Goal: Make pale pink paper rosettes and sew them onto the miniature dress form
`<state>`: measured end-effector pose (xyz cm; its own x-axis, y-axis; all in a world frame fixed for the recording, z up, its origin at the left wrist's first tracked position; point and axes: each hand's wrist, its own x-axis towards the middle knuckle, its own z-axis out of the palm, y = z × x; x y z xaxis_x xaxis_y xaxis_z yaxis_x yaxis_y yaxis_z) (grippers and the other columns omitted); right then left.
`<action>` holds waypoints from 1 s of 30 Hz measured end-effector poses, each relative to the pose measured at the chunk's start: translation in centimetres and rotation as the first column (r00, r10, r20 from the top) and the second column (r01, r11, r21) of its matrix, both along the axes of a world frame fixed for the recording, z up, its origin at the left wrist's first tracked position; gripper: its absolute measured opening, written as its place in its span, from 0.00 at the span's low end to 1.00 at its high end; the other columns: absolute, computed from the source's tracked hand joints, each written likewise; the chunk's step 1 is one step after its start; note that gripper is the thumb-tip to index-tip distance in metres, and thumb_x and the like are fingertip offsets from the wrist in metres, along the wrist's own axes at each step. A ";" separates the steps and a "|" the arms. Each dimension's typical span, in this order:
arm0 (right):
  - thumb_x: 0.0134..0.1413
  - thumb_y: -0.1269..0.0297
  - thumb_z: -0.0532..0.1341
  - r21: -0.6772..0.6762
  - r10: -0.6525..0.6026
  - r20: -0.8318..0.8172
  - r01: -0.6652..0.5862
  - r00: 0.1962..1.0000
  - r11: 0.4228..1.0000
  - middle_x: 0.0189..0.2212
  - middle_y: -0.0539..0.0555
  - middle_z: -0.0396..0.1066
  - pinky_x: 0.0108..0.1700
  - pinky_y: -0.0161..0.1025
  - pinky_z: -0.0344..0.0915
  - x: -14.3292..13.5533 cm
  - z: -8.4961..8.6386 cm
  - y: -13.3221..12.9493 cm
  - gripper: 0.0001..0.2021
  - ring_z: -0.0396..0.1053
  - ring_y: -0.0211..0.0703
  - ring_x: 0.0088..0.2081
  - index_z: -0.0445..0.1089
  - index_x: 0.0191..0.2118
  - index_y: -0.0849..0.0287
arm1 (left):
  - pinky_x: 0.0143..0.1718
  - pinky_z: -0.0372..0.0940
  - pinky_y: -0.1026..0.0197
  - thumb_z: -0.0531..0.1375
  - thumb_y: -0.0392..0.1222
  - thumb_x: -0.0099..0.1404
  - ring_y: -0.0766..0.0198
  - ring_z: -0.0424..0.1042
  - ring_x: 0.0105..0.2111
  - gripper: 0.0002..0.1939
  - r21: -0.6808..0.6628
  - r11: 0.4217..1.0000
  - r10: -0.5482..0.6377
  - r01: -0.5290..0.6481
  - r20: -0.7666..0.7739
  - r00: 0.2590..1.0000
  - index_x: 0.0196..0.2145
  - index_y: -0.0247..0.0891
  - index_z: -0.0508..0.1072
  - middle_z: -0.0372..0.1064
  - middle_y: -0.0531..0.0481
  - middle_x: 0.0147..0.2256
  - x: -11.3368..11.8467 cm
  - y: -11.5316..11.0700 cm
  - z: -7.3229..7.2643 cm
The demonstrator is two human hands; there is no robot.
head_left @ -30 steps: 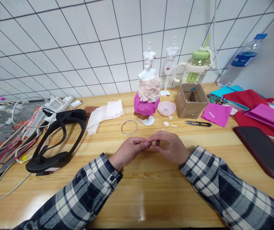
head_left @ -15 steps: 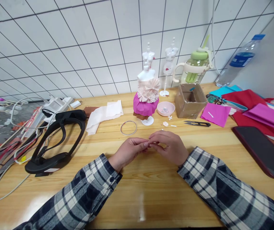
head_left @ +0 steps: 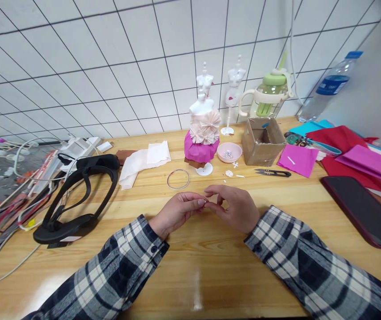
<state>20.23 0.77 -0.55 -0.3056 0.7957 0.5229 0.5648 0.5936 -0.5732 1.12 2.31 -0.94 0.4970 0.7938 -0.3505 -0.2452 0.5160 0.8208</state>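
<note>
Over the middle of the table, my left hand (head_left: 179, 211) is closed, thumb and forefinger pinched at the tips on something too small to make out. My right hand (head_left: 233, 208) meets it from the other side; its thumb touches the left fingertips while its forefinger arches above, apart from the thumb. Beyond the hands lie a metal ring (head_left: 178, 179), a small pale pink paper flower (head_left: 229, 173) and white paper scraps (head_left: 240, 176). Behind these stands a small mannequin (head_left: 202, 106) dressed in pleated pale pink rosettes and a magenta skirt.
A pink bowl (head_left: 229, 152) holding tiny bits, a cardboard box (head_left: 262, 149) and thread snips (head_left: 272, 173) sit beyond my right hand. Farther right are a magenta sheet (head_left: 297, 160) and a phone (head_left: 365, 211). A black headset (head_left: 73, 200) and white strips (head_left: 140, 164) lie left.
My right forefinger has lifted away from its thumb and from the left fingertips. The left hand keeps its pinch. The whole view has shifted slightly.
</note>
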 end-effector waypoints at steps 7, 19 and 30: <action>0.56 0.68 0.61 -0.018 0.087 -0.092 -0.089 0.992 0.996 0.38 0.50 0.75 0.39 0.34 0.67 0.4 -0.3 0.5 0.03 0.72 0.37 0.38 0.72 0.35 0.54 | 0.41 0.63 0.64 0.67 0.40 0.56 0.65 0.72 0.37 0.11 0.029 0.999 -0.043 0.043 0.002 0.999 0.37 0.32 0.80 0.77 0.44 0.38 0.2 0.0 0.1; 0.53 0.69 0.63 -0.049 0.078 -0.186 -0.088 0.979 0.995 0.38 0.53 0.75 0.44 0.41 0.67 0.0 0.2 0.6 0.01 0.71 0.42 0.41 0.70 0.32 0.55 | 0.40 0.61 0.64 0.68 0.40 0.56 0.67 0.71 0.34 0.12 0.062 0.997 -0.034 0.036 -0.029 0.999 0.38 0.35 0.79 0.76 0.47 0.36 0.4 0.0 0.0; 0.54 0.70 0.61 0.063 -0.062 0.016 0.061 0.998 0.996 0.40 0.54 0.75 0.46 0.44 0.68 0.3 -0.5 1.0 0.02 0.71 0.44 0.42 0.70 0.33 0.56 | 0.42 0.63 0.61 0.69 0.36 0.51 0.64 0.72 0.36 0.14 0.058 0.996 0.075 -0.072 -0.053 0.996 0.39 0.36 0.80 0.77 0.45 0.38 0.6 -0.3 0.0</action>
<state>20.52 1.73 -1.01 -0.2670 0.7793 0.5669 0.6115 0.5917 -0.5254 1.67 2.05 -0.97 0.4180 0.8467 -0.3292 -0.2346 0.4507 0.8613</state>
